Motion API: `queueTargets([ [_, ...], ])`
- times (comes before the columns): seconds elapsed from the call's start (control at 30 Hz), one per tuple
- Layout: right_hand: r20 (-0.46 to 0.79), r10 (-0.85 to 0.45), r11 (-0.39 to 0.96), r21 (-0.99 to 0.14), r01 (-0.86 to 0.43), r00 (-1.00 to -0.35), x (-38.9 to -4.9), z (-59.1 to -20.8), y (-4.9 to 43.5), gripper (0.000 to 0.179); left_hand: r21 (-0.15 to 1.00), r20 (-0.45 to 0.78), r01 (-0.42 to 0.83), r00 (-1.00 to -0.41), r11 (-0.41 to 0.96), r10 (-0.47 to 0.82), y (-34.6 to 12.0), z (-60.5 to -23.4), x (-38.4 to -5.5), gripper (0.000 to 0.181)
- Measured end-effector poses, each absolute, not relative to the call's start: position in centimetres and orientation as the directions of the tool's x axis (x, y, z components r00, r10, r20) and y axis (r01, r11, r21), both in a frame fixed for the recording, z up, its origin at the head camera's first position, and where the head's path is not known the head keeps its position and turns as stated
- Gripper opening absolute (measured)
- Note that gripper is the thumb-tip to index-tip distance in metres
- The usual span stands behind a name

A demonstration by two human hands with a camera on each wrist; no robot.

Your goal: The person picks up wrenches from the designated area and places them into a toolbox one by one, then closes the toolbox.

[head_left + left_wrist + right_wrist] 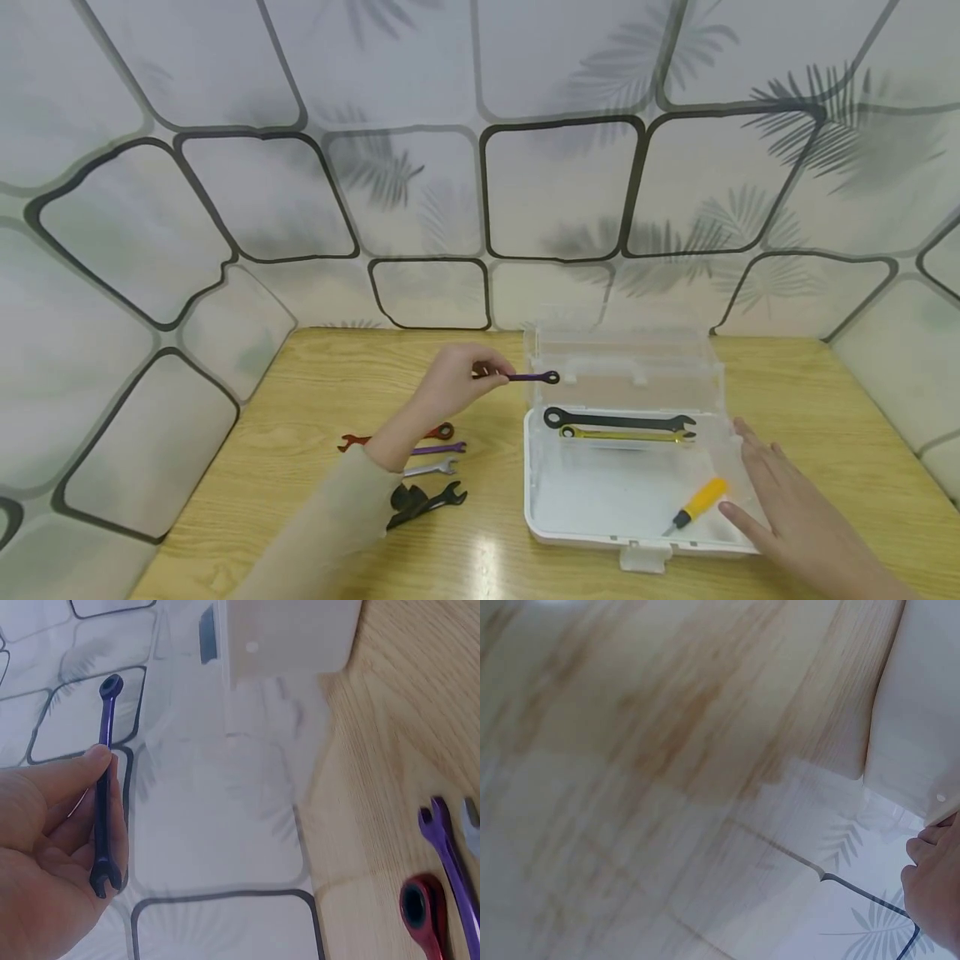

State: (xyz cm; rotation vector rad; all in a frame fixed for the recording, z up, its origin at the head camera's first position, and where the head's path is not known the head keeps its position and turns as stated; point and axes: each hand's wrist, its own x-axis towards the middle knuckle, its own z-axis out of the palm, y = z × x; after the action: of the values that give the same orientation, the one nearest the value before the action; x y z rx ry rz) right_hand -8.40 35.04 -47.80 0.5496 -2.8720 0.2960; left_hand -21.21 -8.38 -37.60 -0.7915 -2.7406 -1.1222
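My left hand [461,379] pinches a dark purple ratcheting combination wrench [536,377] between thumb and fingers, raised beside the lid; its ring end points right in the head view. The left wrist view shows the whole wrench [105,787] along the fingers. A white toolbox [528,475] with a clear lid [630,350] stands open on the table. Inside lie a large black wrench [622,420], a yellow wrench [626,434] and a yellow-handled screwdriver [701,502]. My right hand [795,500] rests on the toolbox's right edge, fingers extended, thumb reaching over the rim.
Left of the toolbox, partly behind my left forearm, lie a red wrench [444,432], a purple wrench [442,449], a silver wrench [438,468] and a black wrench [442,498]. A patterned wall [555,192] borders the wooden table [495,508] at the back and sides.
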Motion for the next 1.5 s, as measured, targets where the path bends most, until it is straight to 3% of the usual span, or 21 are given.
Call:
queueTargets([
  [0.33,0.127,-0.317,0.916,-0.217,-0.338,-0.940,-8.1,-47.7,35.7,0.096,0.641,0.285,0.547,-0.821,0.538,0.495,-4.8,-37.1,-20.5,0.007],
  [0.63,0.185,-0.339,0.905,-0.203,-0.373,-0.923,-8.1,-47.7,35.7,0.096,0.639,0.253,0.563,-0.798,0.524,0.547,-2.2,-37.0,-20.3,0.009],
  [1.13,0.180,-0.309,0.917,-0.204,-0.343,-0.934,-9.0,-48.1,35.0,0.096,0.606,0.214,0.616,-0.735,0.503,0.643,1.1,-37.9,-20.8,0.013],
  [1.5,0.203,-0.343,0.903,-0.196,-0.381,-0.917,-10.5,-48.0,35.7,0.096,0.583,0.174,0.590,-0.762,0.559,0.623,3.7,-39.0,-20.9,0.015],
])
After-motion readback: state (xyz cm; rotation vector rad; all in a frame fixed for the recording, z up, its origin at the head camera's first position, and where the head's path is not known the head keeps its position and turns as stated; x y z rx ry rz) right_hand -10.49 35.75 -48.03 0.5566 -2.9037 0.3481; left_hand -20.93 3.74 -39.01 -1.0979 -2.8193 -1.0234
